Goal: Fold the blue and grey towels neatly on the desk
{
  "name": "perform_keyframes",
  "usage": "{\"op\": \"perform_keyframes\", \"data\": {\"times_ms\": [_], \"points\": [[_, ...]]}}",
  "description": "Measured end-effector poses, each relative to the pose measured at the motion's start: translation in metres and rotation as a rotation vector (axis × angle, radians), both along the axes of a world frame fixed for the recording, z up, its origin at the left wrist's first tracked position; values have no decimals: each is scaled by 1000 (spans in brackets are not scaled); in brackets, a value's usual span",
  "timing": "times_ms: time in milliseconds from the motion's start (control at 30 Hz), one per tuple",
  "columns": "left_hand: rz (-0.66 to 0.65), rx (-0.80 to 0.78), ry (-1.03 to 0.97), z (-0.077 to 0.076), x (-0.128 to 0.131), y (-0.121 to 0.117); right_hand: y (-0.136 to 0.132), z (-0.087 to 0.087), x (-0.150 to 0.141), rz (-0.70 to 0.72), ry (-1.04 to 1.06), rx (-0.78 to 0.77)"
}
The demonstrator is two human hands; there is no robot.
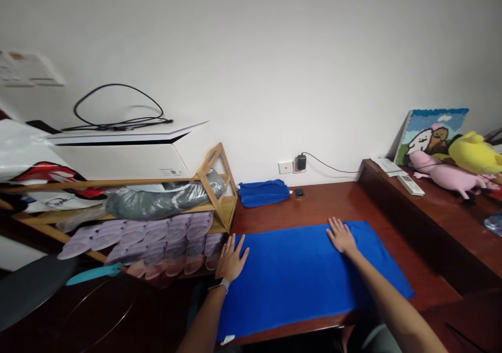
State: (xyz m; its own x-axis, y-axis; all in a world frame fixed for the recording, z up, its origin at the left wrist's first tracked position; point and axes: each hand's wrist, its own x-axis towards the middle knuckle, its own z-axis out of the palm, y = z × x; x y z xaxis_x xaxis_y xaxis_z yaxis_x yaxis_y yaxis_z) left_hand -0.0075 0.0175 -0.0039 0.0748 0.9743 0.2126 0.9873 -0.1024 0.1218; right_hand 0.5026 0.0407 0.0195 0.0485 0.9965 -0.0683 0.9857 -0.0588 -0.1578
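A bright blue cloth (290, 274) lies spread over the brown wooden desk, with a small white tag at its near left corner. My left hand (230, 261) rests at the cloth's far left edge, fingers spread, a watch on the wrist. Across from it, my right hand (342, 236) presses flat near the far edge, towards the right, fingers apart. Neither hand grips anything. Behind, against the wall, sits a folded blue cloth (263, 192).
Left of the desk stands a wooden rack (225, 206) with several purple and pink slippers (176, 227) and a white box (129, 157) on top. A raised ledge at right carries a remote (410, 184), a pink plush toy (441, 172) and a picture (431, 133). A black plug (301, 161) trails a cable.
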Motion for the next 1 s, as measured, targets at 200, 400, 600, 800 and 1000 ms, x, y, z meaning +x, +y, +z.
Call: {"op": "perform_keyframes", "data": {"times_ms": [200,400,600,800,1000], "points": [[15,-31,61,5,1,3,-12,-23,110,-193,-51,-3],[34,-60,94,11,3,5,-16,-26,110,-211,-41,10],[53,-22,52,7,6,3,-16,-21,114,-251,-57,-30],[62,-57,-43,4,6,2,-13,2,59,-181,-41,67],[66,-60,-80,3,7,2,-25,38,-169,317,217,146]]}}
